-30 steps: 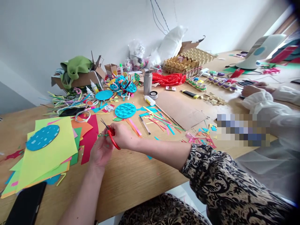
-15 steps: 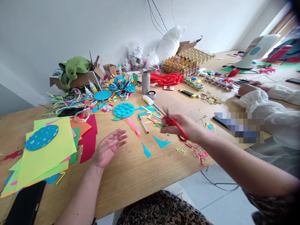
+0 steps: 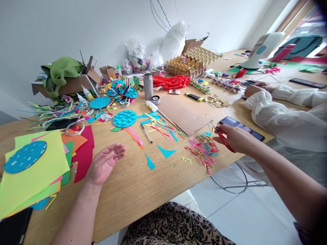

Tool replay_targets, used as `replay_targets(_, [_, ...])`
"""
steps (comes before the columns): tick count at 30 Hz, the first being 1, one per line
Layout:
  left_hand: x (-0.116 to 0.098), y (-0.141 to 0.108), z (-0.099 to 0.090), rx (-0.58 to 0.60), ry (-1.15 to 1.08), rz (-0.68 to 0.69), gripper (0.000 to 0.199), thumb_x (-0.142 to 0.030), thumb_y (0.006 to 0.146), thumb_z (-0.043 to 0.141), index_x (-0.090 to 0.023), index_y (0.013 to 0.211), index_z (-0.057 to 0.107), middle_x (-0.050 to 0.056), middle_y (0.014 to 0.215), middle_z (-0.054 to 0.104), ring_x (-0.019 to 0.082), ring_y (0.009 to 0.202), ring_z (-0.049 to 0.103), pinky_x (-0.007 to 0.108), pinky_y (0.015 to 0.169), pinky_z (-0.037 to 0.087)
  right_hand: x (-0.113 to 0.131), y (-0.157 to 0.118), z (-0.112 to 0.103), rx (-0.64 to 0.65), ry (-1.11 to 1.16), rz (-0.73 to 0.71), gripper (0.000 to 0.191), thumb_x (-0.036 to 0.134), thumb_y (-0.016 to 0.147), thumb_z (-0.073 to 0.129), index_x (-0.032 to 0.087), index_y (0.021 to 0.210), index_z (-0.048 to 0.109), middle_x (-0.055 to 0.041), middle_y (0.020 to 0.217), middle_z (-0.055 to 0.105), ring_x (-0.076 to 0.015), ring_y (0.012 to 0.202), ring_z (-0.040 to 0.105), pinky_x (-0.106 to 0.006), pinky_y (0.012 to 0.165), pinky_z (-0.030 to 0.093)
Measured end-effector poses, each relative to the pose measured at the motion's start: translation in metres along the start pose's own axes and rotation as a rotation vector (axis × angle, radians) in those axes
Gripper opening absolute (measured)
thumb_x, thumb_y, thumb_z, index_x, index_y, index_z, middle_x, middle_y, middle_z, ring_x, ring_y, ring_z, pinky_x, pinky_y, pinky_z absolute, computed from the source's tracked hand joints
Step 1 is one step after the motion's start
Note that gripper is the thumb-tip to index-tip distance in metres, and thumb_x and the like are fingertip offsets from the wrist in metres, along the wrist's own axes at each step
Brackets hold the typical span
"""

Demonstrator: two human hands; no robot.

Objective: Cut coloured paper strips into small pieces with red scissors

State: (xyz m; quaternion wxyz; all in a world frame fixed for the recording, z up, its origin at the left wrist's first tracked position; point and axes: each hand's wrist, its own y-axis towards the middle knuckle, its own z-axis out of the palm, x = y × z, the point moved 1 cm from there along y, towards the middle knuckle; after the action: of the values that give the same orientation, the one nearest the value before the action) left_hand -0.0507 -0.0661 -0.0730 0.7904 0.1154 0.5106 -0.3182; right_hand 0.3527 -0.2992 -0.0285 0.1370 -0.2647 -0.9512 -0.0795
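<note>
1. On the far left of the tabletop (image 3: 125, 197), there is a black phone (image 3: 15, 226) by a pile of bright paper. One blue oval with pale spots (image 3: 25, 158) lies on the yellow sheet (image 3: 33, 187) at the top.
2. Next comes red paper (image 3: 83, 156), then my left hand (image 3: 103, 163). It is held up with the palm showing and the fingers a bit bent. It holds nothing.
3. Past that hand are a bumpy blue round piece (image 3: 125, 118), a pen (image 3: 146, 133) and two pointy blue paper bits, one small (image 3: 150, 161) and one bigger (image 3: 166, 151). Thin paper strips (image 3: 167, 131) lie in a messy bunch behind them, beside the flat brown cardboard (image 3: 178, 115).
4. Farther right is a curly heap of paper scraps (image 3: 201, 146), near the edge. The red scissors (image 3: 224, 141) are just by it, gripped in my right hand (image 3: 236, 137). I can't tell if the blades are open.
5. I think this step is just holding the scissors out by the scraps, as I see no paper put up to them. Putting them down would call for loose fingers and a slow, careful hand.
6. Close behind my right hand is a phone with its screen up (image 3: 235, 122), so the sharp tips should stay away from it. Another person's white sleeve (image 3: 281, 119) is beyond.
</note>
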Motion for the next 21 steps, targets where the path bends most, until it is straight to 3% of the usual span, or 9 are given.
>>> replay_targets(3, [0.000, 0.001, -0.002, -0.011, -0.005, 0.015, 0.026, -0.018, 0.072, 0.066, -0.014, 0.097, 0.070, 0.010, 0.099, 0.070, 0.024, 0.095, 0.064, 0.038, 0.087, 0.050, 0.030, -0.017, 0.000, -0.026, -0.044, -0.166, 0.012, 0.016, 0.080, 0.053, 0.019, 0.091, 0.056, -0.0140, 0.091, 0.065, -0.0235, 0.082, 0.061, -0.040, 0.078, 0.040])
replay_targets(5, [0.001, 0.001, -0.003, -0.020, -0.007, 0.016, 0.025, -0.017, 0.071, 0.066, -0.014, 0.096, 0.070, 0.010, 0.096, 0.070, 0.023, 0.092, 0.064, 0.037, 0.086, 0.050, 0.060, -0.031, 0.008, 0.063, -0.028, -0.352, 0.015, 0.012, 0.078, 0.053, 0.021, 0.090, 0.056, -0.0082, 0.093, 0.066, -0.0196, 0.090, 0.060, -0.037, 0.095, 0.036])
replay_targets(7, [0.001, 0.002, -0.003, -0.028, -0.006, 0.010, 0.025, -0.018, 0.071, 0.066, -0.014, 0.095, 0.070, 0.010, 0.093, 0.070, 0.022, 0.090, 0.064, 0.037, 0.085, 0.050, 0.088, -0.045, 0.022, 0.149, -0.032, -0.644, 0.019, 0.006, 0.074, 0.050, 0.020, 0.086, 0.056, -0.0053, 0.086, 0.065, -0.0187, 0.086, 0.060, -0.044, 0.105, 0.028])
replay_targets(10, [0.001, 0.002, -0.005, -0.031, -0.003, 0.013, 0.025, -0.018, 0.071, 0.066, -0.014, 0.095, 0.070, 0.010, 0.091, 0.070, 0.022, 0.087, 0.064, 0.036, 0.083, 0.051, 0.110, -0.060, 0.042, 0.274, -0.062, -0.767, 0.018, 0.008, 0.075, 0.050, 0.019, 0.086, 0.059, -0.0052, 0.089, 0.065, -0.0206, 0.092, 0.059, -0.050, 0.109, 0.020])
replay_targets(13, [-0.001, 0.001, -0.007, -0.040, 0.000, 0.020, 0.025, -0.019, 0.070, 0.067, -0.014, 0.094, 0.071, 0.009, 0.088, 0.070, 0.021, 0.085, 0.064, 0.036, 0.082, 0.051, 0.099, -0.065, 0.047, 0.325, -0.065, -0.739, 0.016, 0.009, 0.077, 0.051, 0.020, 0.084, 0.059, -0.0058, 0.088, 0.066, -0.0205, 0.090, 0.060, -0.049, 0.108, 0.024])
replay_targets(17, [-0.002, 0.001, -0.009, -0.061, 0.006, 0.010, 0.024, -0.019, 0.069, 0.068, -0.014, 0.092, 0.071, 0.009, 0.086, 0.070, 0.021, 0.083, 0.065, 0.036, 0.081, 0.051, 0.066, -0.066, 0.035, 0.275, -0.149, -0.623, 0.018, 0.006, 0.078, 0.048, 0.020, 0.079, 0.060, -0.0058, 0.079, 0.066, -0.0206, 0.083, 0.062, -0.049, 0.103, 0.031])
replay_targets(19, [-0.002, 0.001, -0.008, -0.064, 0.008, 0.004, 0.024, -0.019, 0.068, 0.068, -0.014, 0.092, 0.071, 0.009, 0.086, 0.070, 0.021, 0.082, 0.065, 0.036, 0.080, 0.052, 0.066, -0.067, 0.029, 0.226, -0.171, -0.596, 0.018, 0.008, 0.080, 0.047, 0.019, 0.081, 0.061, -0.0080, 0.083, 0.067, -0.0220, 0.087, 0.062, -0.049, 0.102, 0.033])
replay_targets(21, [-0.001, 0.001, -0.009, -0.066, 0.012, 0.003, 0.024, -0.019, 0.068, 0.068, -0.014, 0.091, 0.071, 0.010, 0.085, 0.070, 0.021, 0.081, 0.065, 0.036, 0.079, 0.052, 0.082, -0.068, 0.029, 0.189, -0.144, -0.624, 0.018, 0.011, 0.083, 0.046, 0.018, 0.090, 0.061, -0.0106, 0.095, 0.067, -0.0237, 0.097, 0.060, -0.049, 0.103, 0.032])
